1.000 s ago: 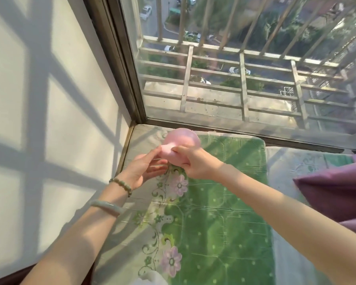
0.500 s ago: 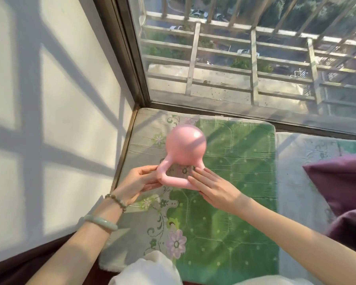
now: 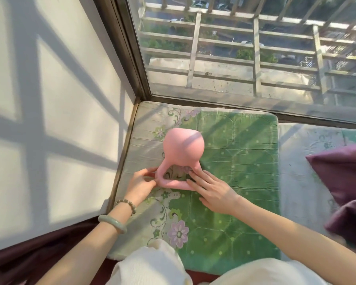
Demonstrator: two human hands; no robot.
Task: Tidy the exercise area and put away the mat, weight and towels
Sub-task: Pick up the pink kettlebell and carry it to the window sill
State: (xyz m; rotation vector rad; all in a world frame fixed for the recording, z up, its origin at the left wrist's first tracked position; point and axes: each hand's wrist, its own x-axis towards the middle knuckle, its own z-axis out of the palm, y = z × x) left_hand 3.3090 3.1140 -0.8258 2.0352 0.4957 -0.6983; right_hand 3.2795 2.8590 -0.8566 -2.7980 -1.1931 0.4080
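A: Weight [image 3: 184,145], position?

B: Lying on its side on the green cushion [image 3: 244,161], near the wall [image 3: 49,99] corner, handle [image 3: 173,185] nearest. Judged set down here for storage off the floor.

A: Hands?

B: Left hand [image 3: 141,185] pinching the handle's left corner. Right hand [image 3: 214,191] flat, fingers straight, resting on the handle's right end. Probably steadying against a roll.

A: Counts?

B: One weight. Two cushions. Two bracelets [image 3: 128,203], left wrist. Mat, towels: not in view.

Green floral cushion [image 3: 234,161] fills sill's far-left corner, vs. wall [image 3: 60,99] & window frame [image 3: 127,58]. Pale cushion [image 3: 300,161] just beside it, right; purple pillow [image 3: 341,171] on that. Railing [image 3: 255,48] outside glass.
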